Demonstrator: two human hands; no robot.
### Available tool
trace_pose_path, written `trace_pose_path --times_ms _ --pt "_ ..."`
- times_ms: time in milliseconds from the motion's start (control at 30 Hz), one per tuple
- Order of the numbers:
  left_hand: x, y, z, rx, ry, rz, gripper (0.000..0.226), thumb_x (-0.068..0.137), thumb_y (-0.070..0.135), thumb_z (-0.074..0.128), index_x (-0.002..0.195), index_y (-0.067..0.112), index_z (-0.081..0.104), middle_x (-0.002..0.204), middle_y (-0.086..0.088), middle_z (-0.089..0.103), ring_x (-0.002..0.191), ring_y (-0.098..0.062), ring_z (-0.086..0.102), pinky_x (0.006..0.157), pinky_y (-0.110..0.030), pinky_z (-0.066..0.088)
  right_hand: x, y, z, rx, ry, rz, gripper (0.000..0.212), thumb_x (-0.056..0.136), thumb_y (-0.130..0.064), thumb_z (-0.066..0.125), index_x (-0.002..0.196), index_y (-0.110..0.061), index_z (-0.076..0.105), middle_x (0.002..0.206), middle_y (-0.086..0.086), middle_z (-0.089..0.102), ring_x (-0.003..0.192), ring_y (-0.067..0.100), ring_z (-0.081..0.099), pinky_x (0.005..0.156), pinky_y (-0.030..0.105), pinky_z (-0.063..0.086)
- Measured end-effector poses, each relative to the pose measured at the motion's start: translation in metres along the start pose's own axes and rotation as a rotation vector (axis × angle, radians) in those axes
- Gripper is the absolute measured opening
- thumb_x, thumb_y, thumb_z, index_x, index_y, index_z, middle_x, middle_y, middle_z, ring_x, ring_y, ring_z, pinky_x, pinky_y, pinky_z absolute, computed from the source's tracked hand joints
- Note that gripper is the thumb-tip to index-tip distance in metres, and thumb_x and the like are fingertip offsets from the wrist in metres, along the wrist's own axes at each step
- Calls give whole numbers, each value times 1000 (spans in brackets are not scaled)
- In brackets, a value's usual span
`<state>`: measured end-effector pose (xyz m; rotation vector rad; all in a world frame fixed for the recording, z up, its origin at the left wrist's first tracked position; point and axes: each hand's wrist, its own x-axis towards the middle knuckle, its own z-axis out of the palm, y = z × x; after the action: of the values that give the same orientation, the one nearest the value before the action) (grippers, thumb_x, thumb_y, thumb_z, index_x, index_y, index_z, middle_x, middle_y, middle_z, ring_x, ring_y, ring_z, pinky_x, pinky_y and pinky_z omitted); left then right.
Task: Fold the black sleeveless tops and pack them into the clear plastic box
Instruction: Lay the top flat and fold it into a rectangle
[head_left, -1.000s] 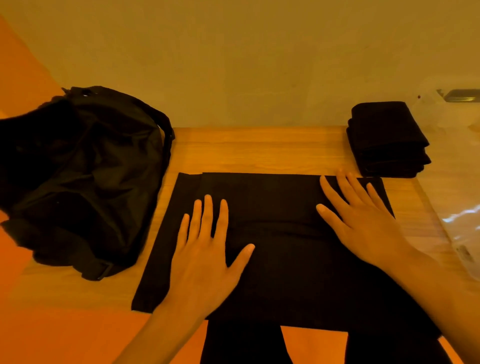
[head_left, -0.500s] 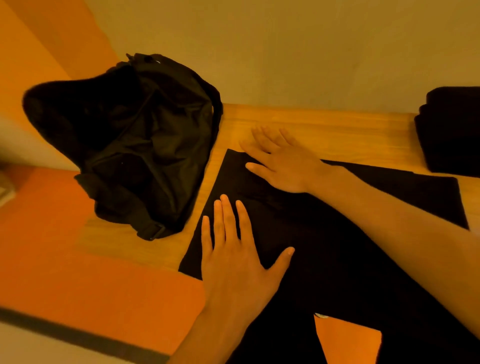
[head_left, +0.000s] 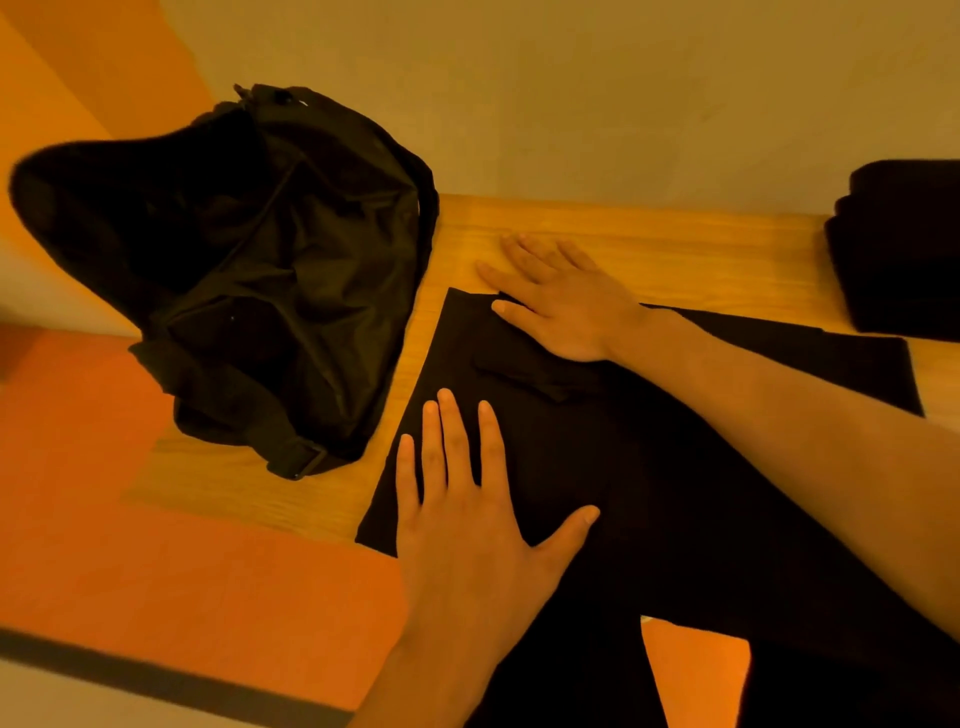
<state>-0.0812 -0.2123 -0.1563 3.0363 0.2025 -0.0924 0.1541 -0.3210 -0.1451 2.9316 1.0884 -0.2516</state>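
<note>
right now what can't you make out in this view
Clear plastic box: outside the head view entirely.
Folded stack: cut by the right edge; number of tops unreadable.
Black top: partly hidden under the right hand, its forearm and the left hand; near end cut by the bottom edge.
Black bag: contents lost in darkness.

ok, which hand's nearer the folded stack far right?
Right. The right hand lies flat left of the folded stack; the left hand is further left, nearer the person.
</note>
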Motion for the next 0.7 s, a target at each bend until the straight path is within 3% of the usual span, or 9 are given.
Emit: trace_pose_path --times_ms 167,267,400,533,700 --pt "-1 3 -4 -52 10 -24 113 82 93 10 161 13 15 168 -18 2 156 -32 -3 125 -54 15 -14 -18 -17 -7 60 20 68 98 -65 2 159 -37 -7 169 6 -10 154 21 -14 124 47 -11" --pt "5 6 -12 -110 57 -15 109 85 90 8 162 13 1 168 -15 -11 155 -27 -17 127 -50 5 -35 -35 -21 -14 88 35 67 99 -63 2 160 -36 -1 168 6 -10 154 22 -16 124 48 -11" --pt "35 5 -17 -88 82 201 101 91 83 11 161 12 -7 168 -10 -20 154 -22 -23 127 -43 -3 -86 -19 -14 42 121 288 63 103 -57 8 161 -32 5 169 9 -3 155 23 -11 125 47 -10" --pt "63 -3 -12 20 -26 341 97 89 83 1 161 19 -12 168 -3 -21 153 -18 -24 128 -43 -3 -168 16 3 84 81 586 72 98 -64 -5 160 -27 -8 168 8 -10 153 20 -18 124 45 -12" --pt "69 6 -24 80 -77 301 105 78 88 -8 160 23 -13 168 -4 -17 153 -21 -22 125 -41 -11 -228 36 32 51 51 605 87 83 -70 -27 156 -23 -15 168 2 -15 151 16 -23 123 41 -13"
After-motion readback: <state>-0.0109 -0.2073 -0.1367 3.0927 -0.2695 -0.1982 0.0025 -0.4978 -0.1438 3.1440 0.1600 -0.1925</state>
